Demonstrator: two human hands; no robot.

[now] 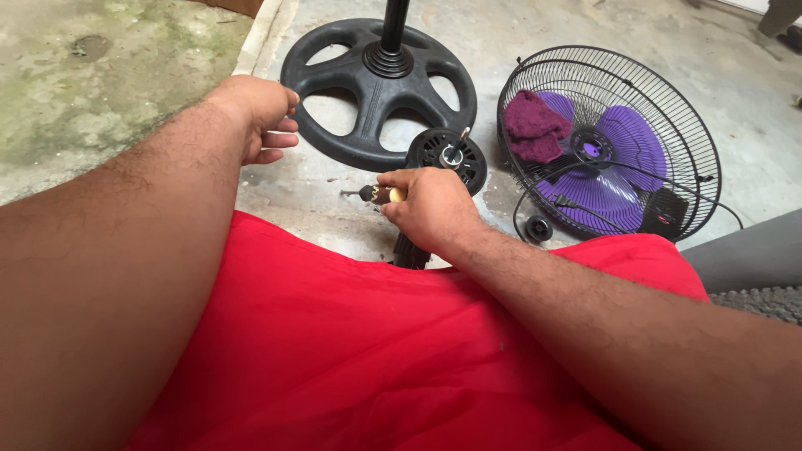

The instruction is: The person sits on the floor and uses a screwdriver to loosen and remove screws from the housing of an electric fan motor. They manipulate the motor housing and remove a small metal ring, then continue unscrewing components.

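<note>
- A screwdriver lies level in the right hand, its dark metal tip pointing toward the left of the view and its yellowish handle showing between the fingers.
- The right hand is closed around that handle, low over the concrete floor and just above the edge of the red cloth that covers the person's lap.
- Just behind the right hand sits the black fan motor housing, round and vented, with a metal shaft at its centre; whether the hand touches it cannot be told.
- The left hand hangs over the floor with the fingers curled loosely inward and nothing in it, near the rim of the black round fan base.
- A black pole rises from the middle of that base.
- To the right lies a black wire fan guard holding purple blades and a dark purple rag.
- A black power cord loops across the guard's front.
</note>
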